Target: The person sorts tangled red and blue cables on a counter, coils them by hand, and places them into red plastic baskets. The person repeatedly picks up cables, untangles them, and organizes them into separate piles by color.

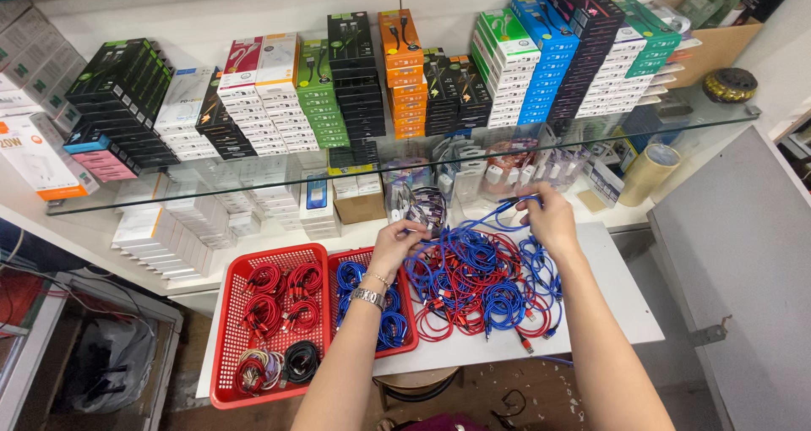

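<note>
Partly sorted | coiled red, blue and black cables (283, 313) are laid in two red plastic baskets (221, 346) at the white table's (625, 304) left edge | tangled blue-and-red cable heap (481, 283) remains at centre | left hand (395, 243) and right hand (551, 218), held apart, are each pinched on a blue strand

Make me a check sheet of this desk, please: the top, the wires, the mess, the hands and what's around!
Surface: white table, mostly covered.
Job's things: tangled pile of blue and red cables.
Clutter: two red baskets of coiled cables.
Grips: left hand and right hand both in the pile, pulling a blue cable.
Cables: blue, red, a few black.
Surroundings: glass shelf stacked with boxes; tape roll.
</note>
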